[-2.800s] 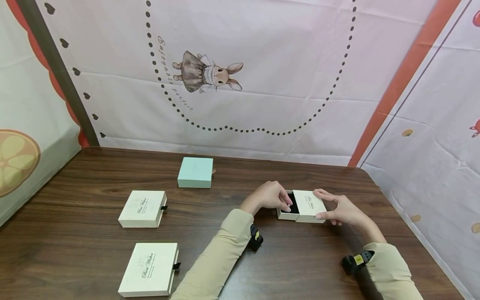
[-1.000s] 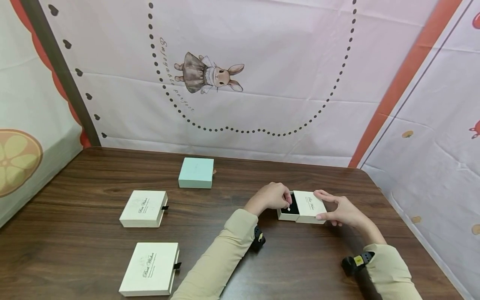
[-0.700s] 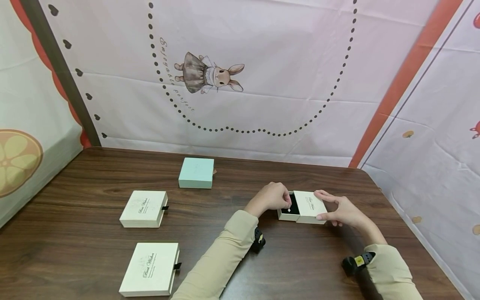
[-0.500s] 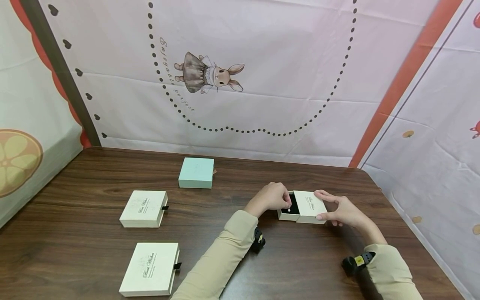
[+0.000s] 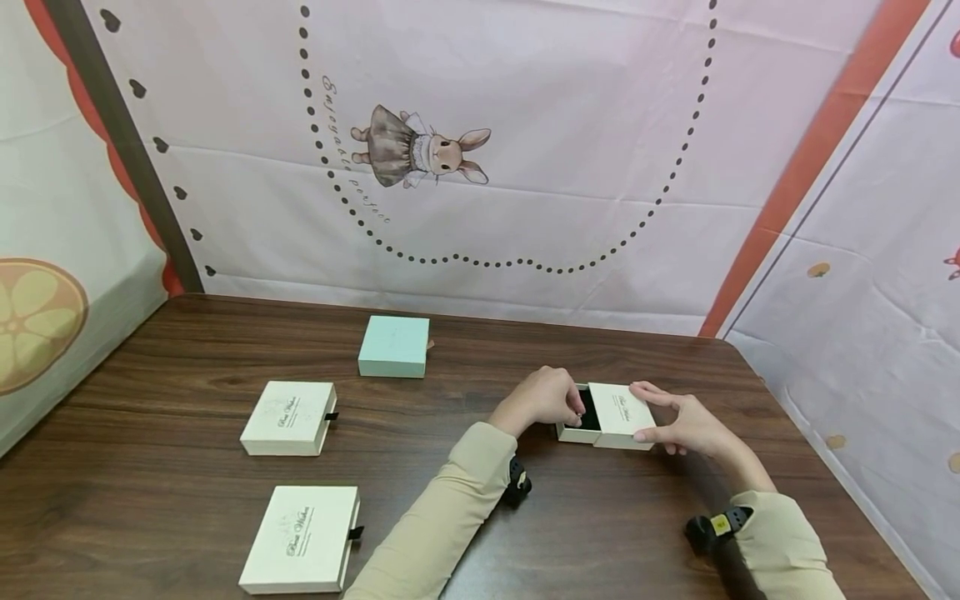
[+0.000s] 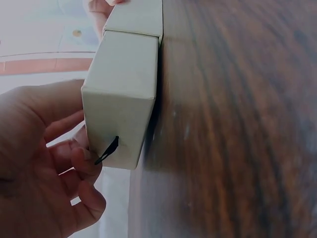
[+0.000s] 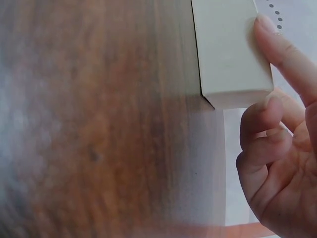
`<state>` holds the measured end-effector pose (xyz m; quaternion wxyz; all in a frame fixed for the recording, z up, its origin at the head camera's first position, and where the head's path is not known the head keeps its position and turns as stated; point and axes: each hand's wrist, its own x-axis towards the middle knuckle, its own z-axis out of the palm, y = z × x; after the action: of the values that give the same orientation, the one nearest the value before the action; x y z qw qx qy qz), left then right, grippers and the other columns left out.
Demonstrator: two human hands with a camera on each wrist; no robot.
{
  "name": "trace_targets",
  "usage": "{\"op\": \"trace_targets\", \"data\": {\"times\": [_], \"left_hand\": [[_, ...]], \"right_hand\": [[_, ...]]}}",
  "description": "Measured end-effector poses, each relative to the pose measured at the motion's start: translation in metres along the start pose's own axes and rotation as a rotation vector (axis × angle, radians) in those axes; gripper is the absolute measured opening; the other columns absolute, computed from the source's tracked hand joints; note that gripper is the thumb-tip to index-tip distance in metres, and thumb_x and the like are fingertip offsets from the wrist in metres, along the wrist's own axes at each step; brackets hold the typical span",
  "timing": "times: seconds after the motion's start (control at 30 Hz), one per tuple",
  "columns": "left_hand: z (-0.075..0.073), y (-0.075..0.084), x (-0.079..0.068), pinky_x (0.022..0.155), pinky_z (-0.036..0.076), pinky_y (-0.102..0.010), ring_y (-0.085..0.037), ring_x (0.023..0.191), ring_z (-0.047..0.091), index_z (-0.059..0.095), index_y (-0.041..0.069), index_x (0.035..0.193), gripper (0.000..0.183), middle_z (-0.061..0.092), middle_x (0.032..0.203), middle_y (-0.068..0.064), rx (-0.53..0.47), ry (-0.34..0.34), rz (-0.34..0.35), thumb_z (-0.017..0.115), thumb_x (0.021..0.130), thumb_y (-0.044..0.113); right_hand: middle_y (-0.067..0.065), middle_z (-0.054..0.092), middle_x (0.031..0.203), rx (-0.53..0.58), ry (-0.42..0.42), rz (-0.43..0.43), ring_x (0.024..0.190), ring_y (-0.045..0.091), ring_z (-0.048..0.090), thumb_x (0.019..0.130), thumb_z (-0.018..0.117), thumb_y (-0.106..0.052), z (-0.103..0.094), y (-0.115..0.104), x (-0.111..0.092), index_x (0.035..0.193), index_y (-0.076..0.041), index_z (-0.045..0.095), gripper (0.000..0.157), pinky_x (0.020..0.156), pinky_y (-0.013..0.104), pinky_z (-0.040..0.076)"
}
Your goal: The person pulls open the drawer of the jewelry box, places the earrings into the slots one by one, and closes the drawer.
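Observation:
In the head view, a cream slide-out gift box lies on the right part of the table, its drawer pulled partly out to the left and lined in black. My left hand reaches over the drawer, thumb and fingertips pinching a small shiny piece of jewelry, mostly hidden by the fingers. My right hand holds the box's sleeve at its right end, thumb on the near side and index finger at the far corner. A black ribbon pull sticks out of the drawer's end in the left wrist view.
To the left on the brown table lie two closed cream boxes, a smaller box and a larger box, each with a black tab. Farther back sits a mint-green box. A printed cloth hangs behind the table.
The left hand keeps working over the drawer; the shiny piece, which dangled below the fingertips against the black lining, now sits closer to them. The right hand and boxes stay put.

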<state>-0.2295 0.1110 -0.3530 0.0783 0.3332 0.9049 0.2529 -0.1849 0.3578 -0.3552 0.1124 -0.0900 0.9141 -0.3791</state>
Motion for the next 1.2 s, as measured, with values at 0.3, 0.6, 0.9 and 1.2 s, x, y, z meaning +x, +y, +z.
{"op": "trace_targets", "data": {"times": [0.3,0.6,0.9,1.2], "left_hand": [[0.0,0.005,-0.001,0.067,0.046,-0.023,-0.003,0.075,0.058,0.074,0.024,0.076,0.003,0.066,0.076,0.017,0.084,0.011,-0.024,0.074,0.074,0.027],[-0.011,-0.004,-0.004,0.063,0.043,-0.015,0.001,0.072,0.057,0.074,0.019,0.093,0.017,0.068,0.083,0.012,-0.116,0.035,0.013,0.073,0.077,0.022],[-0.027,-0.022,-0.01,0.068,0.045,-0.018,-0.001,0.073,0.059,0.071,0.012,0.1,0.03,0.07,0.086,0.003,-0.303,0.105,-0.006,0.077,0.073,0.02],[-0.025,-0.028,-0.016,0.076,0.045,-0.021,-0.007,0.083,0.061,0.069,0.01,0.105,0.041,0.069,0.089,0.004,-0.225,0.092,-0.091,0.08,0.068,0.022]], "right_hand": [[0.023,0.022,0.145,0.008,-0.002,0.004,0.042,0.013,0.044,0.071,0.078,-0.028,0.0,-0.003,-0.003,0.138,-0.009,0.04,0.079,0.039,0.027,0.037],[0.022,0.023,0.146,0.012,-0.007,0.016,0.043,0.014,0.045,0.071,0.077,-0.028,0.001,-0.004,-0.002,0.138,-0.009,0.039,0.08,0.04,0.028,0.038],[0.022,0.022,0.146,0.029,-0.043,-0.057,0.047,0.015,0.051,0.074,0.076,-0.022,-0.003,-0.002,-0.001,0.138,-0.003,0.038,0.077,0.041,0.027,0.039],[0.027,0.045,0.127,0.085,-0.067,-0.008,0.057,0.018,0.058,0.076,0.074,-0.018,-0.009,0.0,-0.006,0.143,-0.004,0.024,0.085,0.047,0.029,0.044]]}}
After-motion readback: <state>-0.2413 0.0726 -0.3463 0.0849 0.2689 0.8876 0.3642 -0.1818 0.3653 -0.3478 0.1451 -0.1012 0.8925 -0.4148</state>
